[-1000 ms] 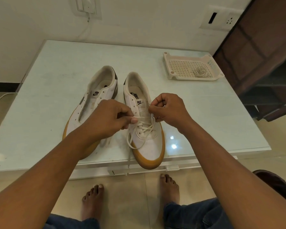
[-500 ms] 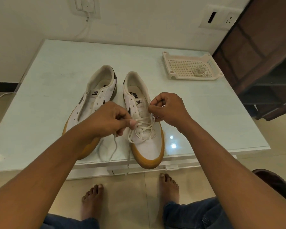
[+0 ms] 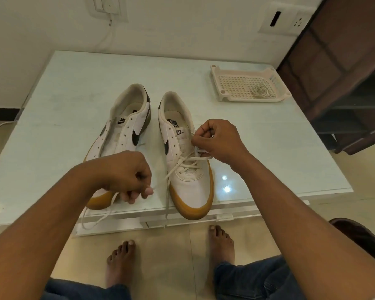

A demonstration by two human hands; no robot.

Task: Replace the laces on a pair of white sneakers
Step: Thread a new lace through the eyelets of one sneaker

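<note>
White leather, gum-yellow soles. We read NIKE on both tongue tags, with black swooshes alongside. The pair sits side by side on the pale table (image 3: 63, 105), toes toward us. The unlaced sneaker (image 3: 126, 131) shows bare eyelets, and the part-laced sneaker (image 3: 188, 176) is crossed low. Left hand (image 3: 126, 176) pinches a lace (image 3: 166, 204) end. Right hand (image 3: 219, 141) pinches lace at an upper eyelet.

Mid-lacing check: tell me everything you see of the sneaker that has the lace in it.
The laced sneaker is white, leather-looking, with black swoosh, tongue label and tan gum sole. It stands upright on the glass table, toe toward the person at the front edge. A white lace crosses only its lower eyelets; upper ones are empty. The right hand pinches the lace at its side; one end hangs off the table.
</note>
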